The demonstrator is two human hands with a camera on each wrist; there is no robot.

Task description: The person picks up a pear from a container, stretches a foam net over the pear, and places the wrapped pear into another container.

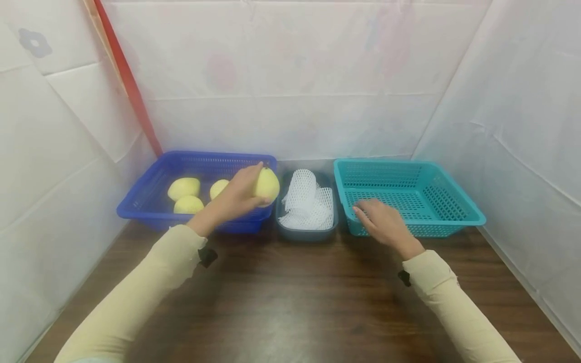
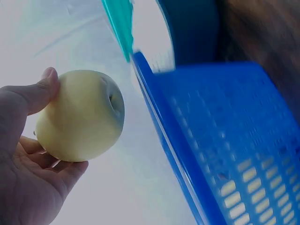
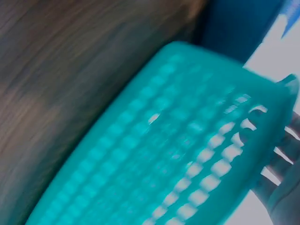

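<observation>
My left hand (image 1: pixel 238 192) holds a round, pale-yellow fruit (image 1: pixel 267 185), shaped like an apple or pear, over the right end of the blue basket (image 1: pixel 156 218). In the left wrist view, thumb and fingers curve round this fruit (image 2: pixel 82 117), and its dimpled end faces away from the palm. More yellow fruits (image 1: pixel 183 188) lie in the blue basket, one partly hidden behind the hand. My right hand (image 1: pixel 383 222) hovers at the near left rim of the teal basket (image 1: pixel 454 223), its fingers loosely bent and holding nothing.
Between the baskets stands a dark grey bin (image 1: pixel 305 235) with white foam net sleeves (image 1: pixel 303 194) in it. Pale sheeting (image 1: pixel 290 60) closes off the back and both sides. A red strip (image 1: pixel 129 83) slants down behind the blue basket. Brown wooden tabletop (image 1: pixel 281 302) spreads out in front.
</observation>
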